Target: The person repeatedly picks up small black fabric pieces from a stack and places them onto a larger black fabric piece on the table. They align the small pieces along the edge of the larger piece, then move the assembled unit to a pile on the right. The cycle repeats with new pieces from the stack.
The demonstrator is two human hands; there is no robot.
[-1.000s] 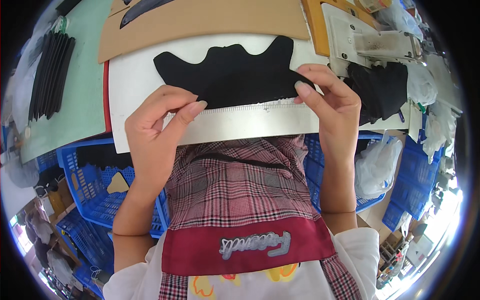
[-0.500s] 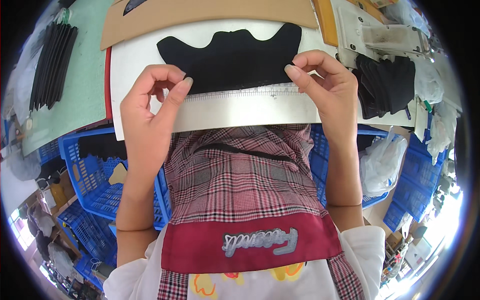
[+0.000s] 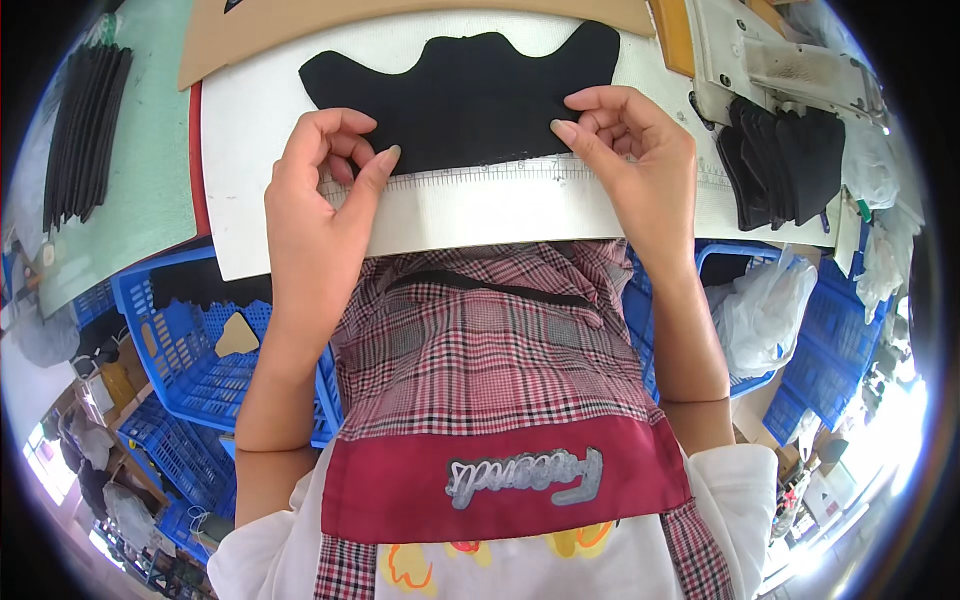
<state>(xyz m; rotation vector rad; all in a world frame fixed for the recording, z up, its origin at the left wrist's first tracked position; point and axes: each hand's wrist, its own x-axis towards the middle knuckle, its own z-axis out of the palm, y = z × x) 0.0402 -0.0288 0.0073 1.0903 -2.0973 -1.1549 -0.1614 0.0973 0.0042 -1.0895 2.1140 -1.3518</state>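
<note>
A black wavy-edged fabric piece [image 3: 470,95] lies flat on a white work board [image 3: 240,150]. Its near edge runs along a printed ruler strip [image 3: 480,175] on the board. My left hand [image 3: 320,190] rests at the piece's lower left corner, its fingers curled and the forefinger tip pressing down on the edge. My right hand [image 3: 630,150] pinches the piece's lower right edge between thumb and forefinger. A plaid and red apron [image 3: 490,390] covers my front below the board.
A stack of black cut pieces [image 3: 780,160] lies at the right beside a sewing machine [image 3: 790,60]. Black strips [image 3: 85,130] lie on a green mat [image 3: 150,180] at the left. A brown cardboard sheet [image 3: 330,25] lies behind the board. Blue crates [image 3: 190,340] stand below.
Both hands have drawn the black piece toward me until its near edge meets the ruler strip. The left fingers have curled in more tightly.
</note>
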